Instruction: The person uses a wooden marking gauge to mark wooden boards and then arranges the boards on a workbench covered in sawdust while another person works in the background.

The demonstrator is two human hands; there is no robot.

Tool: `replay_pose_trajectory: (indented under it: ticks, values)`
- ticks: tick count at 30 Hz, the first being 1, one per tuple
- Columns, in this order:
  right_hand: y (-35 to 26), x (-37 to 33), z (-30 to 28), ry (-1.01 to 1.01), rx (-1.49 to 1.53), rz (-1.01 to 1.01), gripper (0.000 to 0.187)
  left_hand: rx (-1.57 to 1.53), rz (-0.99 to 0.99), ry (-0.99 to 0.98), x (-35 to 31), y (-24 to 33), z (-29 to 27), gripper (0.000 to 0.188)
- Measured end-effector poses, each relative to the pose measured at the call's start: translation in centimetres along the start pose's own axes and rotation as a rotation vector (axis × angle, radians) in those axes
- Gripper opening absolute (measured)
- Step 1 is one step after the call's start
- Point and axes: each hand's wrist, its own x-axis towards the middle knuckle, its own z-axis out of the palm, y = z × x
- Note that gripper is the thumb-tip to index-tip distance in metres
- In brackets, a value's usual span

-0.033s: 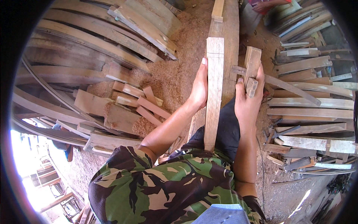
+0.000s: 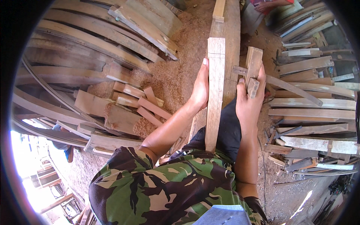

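A squared length of pale wood point(image 2: 215, 86) stands lengthwise before me, its near end close to my shirt. Thin lines cross its face near both ends. My left hand point(image 2: 201, 87) grips its left side, thumb pointing up along the edge and the other fingers hidden behind. To the right, my right hand point(image 2: 249, 103) is closed round a wooden marking gauge point(image 2: 255, 62), apart from the wood. The gauge has a thick block, a short stub by my thumb, and a long thin stem point(image 2: 294, 90) reaching out to the right.
A long plank bench point(image 2: 231, 41) runs away beneath the wood, bearing another wooden piece point(image 2: 219, 10). Stacked boards point(image 2: 90, 37) and small offcuts point(image 2: 150, 107) lie left among shavings. More timber point(image 2: 311, 103) is piled right. Another person's hand point(image 2: 264, 6) shows at the far right.
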Motion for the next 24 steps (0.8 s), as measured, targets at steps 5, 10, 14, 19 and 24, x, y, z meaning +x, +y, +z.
replay_pose_trajectory:
  ticks: [5, 10, 14, 19, 24]
  values:
    - [0.7, 0.1, 0.1, -0.005, -0.007, 0.001, 0.078, -0.014, -0.022, -0.003, 0.4, -0.5, -0.6, 0.067]
    - [6.6, 1.1, 1.5, -0.029, -0.088, 0.073, 0.078, -0.004, -0.070, 0.095, -0.2, -0.1, -1.4, 0.065]
    - [17.2, 1.3, 3.9, -0.025, -0.181, 0.280, 0.079, -0.060, -0.130, 0.061, 0.8, -0.9, -2.8, 0.064]
    - [23.0, -0.5, 6.1, -0.137, -0.335, 0.459, 0.079, -0.047, -0.158, 0.096, 1.2, -1.0, -3.2, 0.061]
    - [24.3, -1.3, 7.0, -0.132, -0.346, 0.480, 0.078, -0.090, -0.112, -0.008, 1.5, -1.9, -4.7, 0.061]
